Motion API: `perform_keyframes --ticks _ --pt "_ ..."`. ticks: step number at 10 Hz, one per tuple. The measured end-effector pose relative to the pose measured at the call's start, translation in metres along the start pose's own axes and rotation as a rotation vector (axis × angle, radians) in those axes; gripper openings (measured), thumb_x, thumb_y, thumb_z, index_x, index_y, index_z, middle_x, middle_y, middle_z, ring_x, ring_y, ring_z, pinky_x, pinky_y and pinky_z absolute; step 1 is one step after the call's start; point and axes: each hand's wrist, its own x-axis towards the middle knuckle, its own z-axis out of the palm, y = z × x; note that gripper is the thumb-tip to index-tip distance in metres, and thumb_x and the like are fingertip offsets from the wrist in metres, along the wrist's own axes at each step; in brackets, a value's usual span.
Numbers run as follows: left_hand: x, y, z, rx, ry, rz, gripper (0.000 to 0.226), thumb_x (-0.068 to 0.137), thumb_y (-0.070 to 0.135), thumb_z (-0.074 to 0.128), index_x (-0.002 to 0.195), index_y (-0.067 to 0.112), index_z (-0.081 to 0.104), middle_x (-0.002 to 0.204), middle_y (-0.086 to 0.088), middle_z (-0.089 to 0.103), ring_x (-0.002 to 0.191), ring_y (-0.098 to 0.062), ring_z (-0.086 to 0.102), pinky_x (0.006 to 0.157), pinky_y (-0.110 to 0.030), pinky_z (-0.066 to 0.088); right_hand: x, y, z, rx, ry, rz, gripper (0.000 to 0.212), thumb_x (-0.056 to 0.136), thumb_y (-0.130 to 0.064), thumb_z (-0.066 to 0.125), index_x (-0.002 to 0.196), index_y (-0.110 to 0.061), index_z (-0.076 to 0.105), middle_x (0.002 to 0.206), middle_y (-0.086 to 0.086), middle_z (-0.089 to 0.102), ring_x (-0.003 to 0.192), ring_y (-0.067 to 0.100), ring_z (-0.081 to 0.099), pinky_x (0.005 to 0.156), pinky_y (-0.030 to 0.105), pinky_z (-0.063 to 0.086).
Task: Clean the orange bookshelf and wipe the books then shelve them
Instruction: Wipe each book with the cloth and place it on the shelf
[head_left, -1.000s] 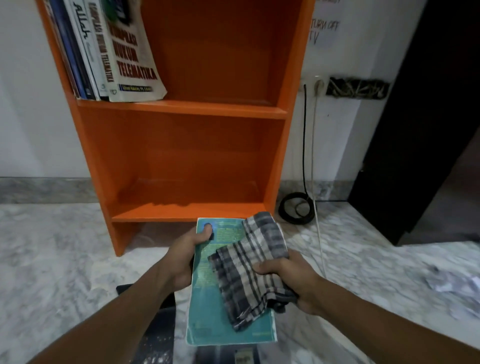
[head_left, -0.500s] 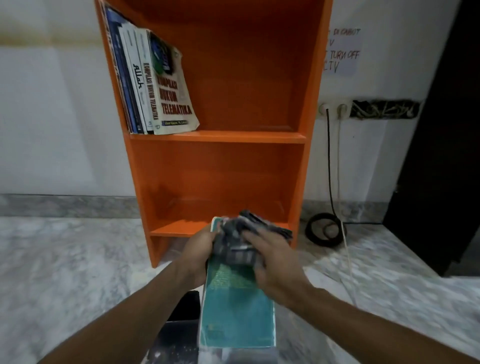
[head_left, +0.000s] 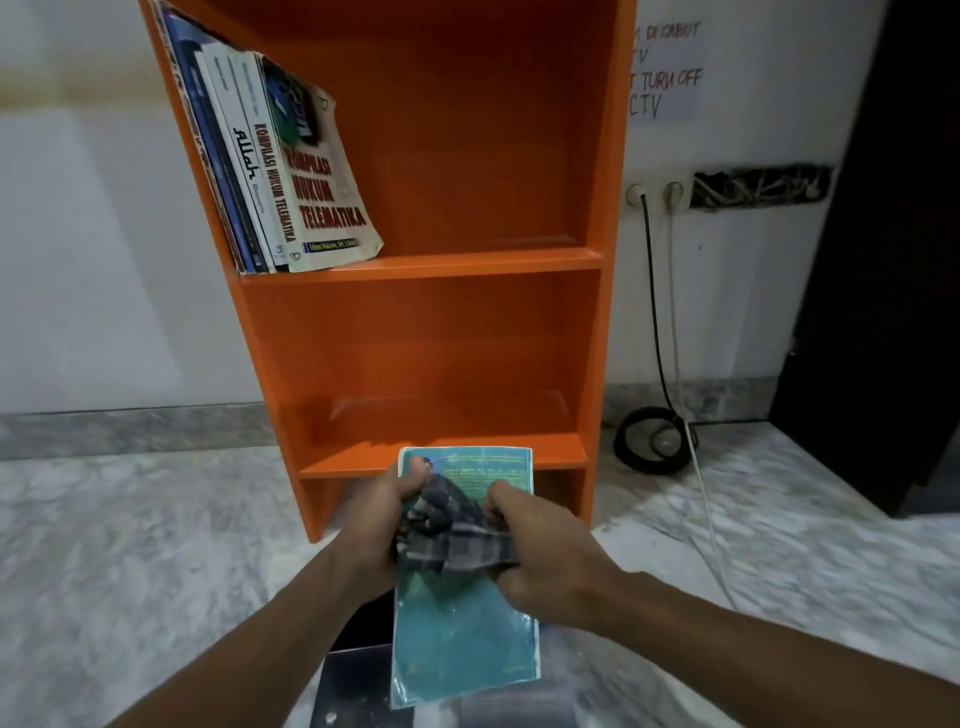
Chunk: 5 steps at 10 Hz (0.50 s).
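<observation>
Book-wiping in progress, seen from the head camera. Nearest, below the hands, a dark flat object (head_left: 353, 675) lies on the grey marbled floor (head_left: 130, 545), too blurred to identify. Above it the glossy teal paperback book (head_left: 462, 639) is held before the foot of the bookshelf. The left hand (head_left: 382, 525) grips its left edge, thumb curled onto the cover near the top corner. The right hand (head_left: 545, 566) clutches the grey checked cloth (head_left: 457, 535) in a bunch against the upper middle of the cover. A second earlier the cloth lay drawn out along the cover's right side, and half a second earlier it was bunched at the top edge. It now sits lower, with the top strip of the cover bared. Judged from this, a wiping stroke is running back toward the person, and this book is not yet ready to shelve. Beyond stands the tall orange wooden bookshelf (head_left: 441, 338), its lowest board just behind the book. Higher, a row of leaning books (head_left: 291, 171) rests against the left side of the upper compartment. Farthest, a coiled black cable (head_left: 654, 441) lies by the white wall (head_left: 78, 260).
</observation>
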Motion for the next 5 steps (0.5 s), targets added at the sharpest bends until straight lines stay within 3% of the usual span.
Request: perform_keyframes --ticks 1,2,3,4,5 --pt "0.000 0.003 -0.001 -0.059 -0.037 -0.036 0.051 0.097 0.046 0.049 0.102 -0.001 0.068 0.104 -0.027 0.070 0.089 -0.039 0.070 0.088 -0.050 0.051 -0.008 -0.011 -0.012 0.053 -0.103 -0.091 0.045 0.078 -0.020 0.071 0.112 -0.030 0.043 0.100 -0.008 0.058 0.079 0.006 0.056 0.065 0.023 0.052" --pt "0.001 0.006 -0.003 -0.054 -0.074 -0.049 0.056 0.098 0.050 0.044 0.104 0.001 0.070 0.103 -0.022 0.072 0.082 -0.034 0.072 0.080 -0.045 0.051 0.026 -0.002 -0.041 -0.110 0.292 -0.027 0.058 0.077 -0.031 0.056 0.133 -0.026 0.044 0.102 -0.002 0.045 0.085 0.016 0.050 0.074 0.037 0.053" --pt "-0.001 0.012 0.001 -0.005 -0.088 -0.018 0.056 0.099 0.051 0.041 0.113 0.004 0.068 0.106 -0.021 0.073 0.088 -0.035 0.072 0.083 -0.046 0.054 0.049 0.008 -0.045 -0.338 0.426 0.021 0.072 0.078 -0.031 0.051 0.148 -0.023 0.032 0.107 0.007 0.041 0.094 0.024 0.045 0.075 0.038 0.050" --pt "-0.005 0.020 0.004 0.003 -0.057 0.001 0.058 0.099 0.052 0.042 0.116 0.003 0.066 0.110 -0.022 0.071 0.095 -0.037 0.069 0.089 -0.048 0.054 0.006 0.007 0.010 -0.556 0.125 -0.204 0.044 0.092 -0.039 0.056 0.134 -0.043 0.044 0.109 -0.004 0.050 0.096 0.012 0.049 0.077 0.033 0.051" --pt "-0.005 0.024 -0.007 0.013 0.014 0.053 0.056 0.100 0.050 0.043 0.126 0.005 0.062 0.112 -0.021 0.071 0.101 -0.040 0.069 0.083 -0.049 0.056 -0.046 0.031 0.045 -1.110 -0.064 -0.594 0.009 0.101 -0.041 0.046 0.102 -0.034 0.051 0.095 -0.007 0.051 0.084 0.009 0.049 0.070 0.029 0.048"
